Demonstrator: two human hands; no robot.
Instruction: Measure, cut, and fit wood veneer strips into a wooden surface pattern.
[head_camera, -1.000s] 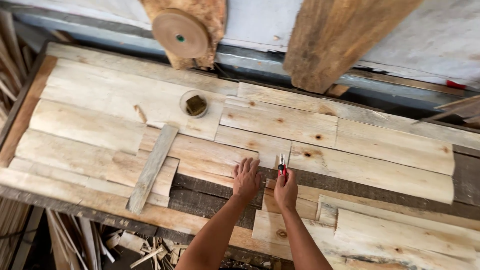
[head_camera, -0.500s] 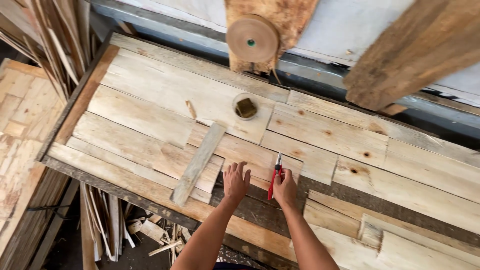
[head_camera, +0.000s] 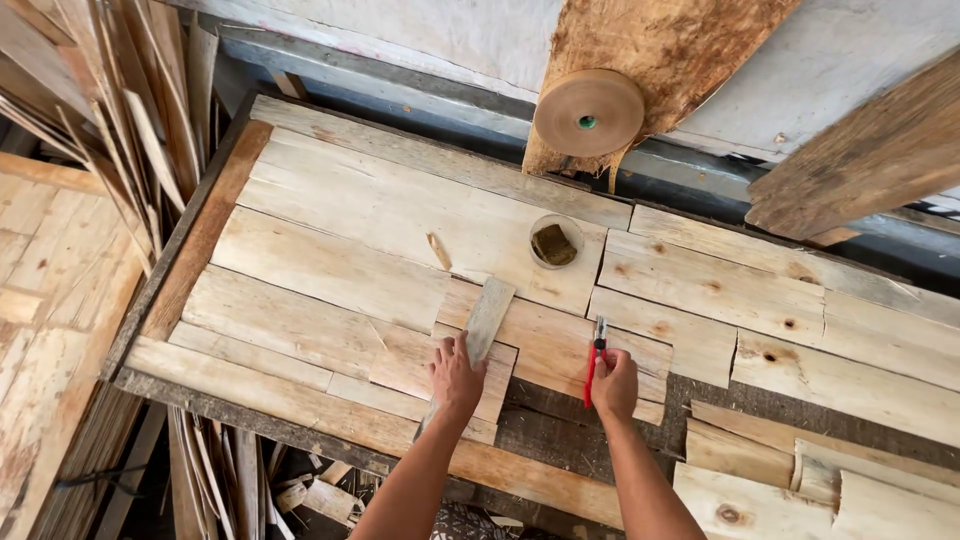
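Brightness: the pale wood panel (head_camera: 340, 215) is lit evenly and brightly by soft daylight; no glare is seen.
Shadows: short soft shadows are cast under the left hand (head_camera: 455, 378) and the right hand (head_camera: 614, 385), which grips the red knife (head_camera: 594, 360); the gap below the bench is left dark.
Sharpness: wood grain beside the grip is rendered crisply; no motion blur is seen.
Distortion: straight boards far from the grip are bowed slightly toward the frame edges.
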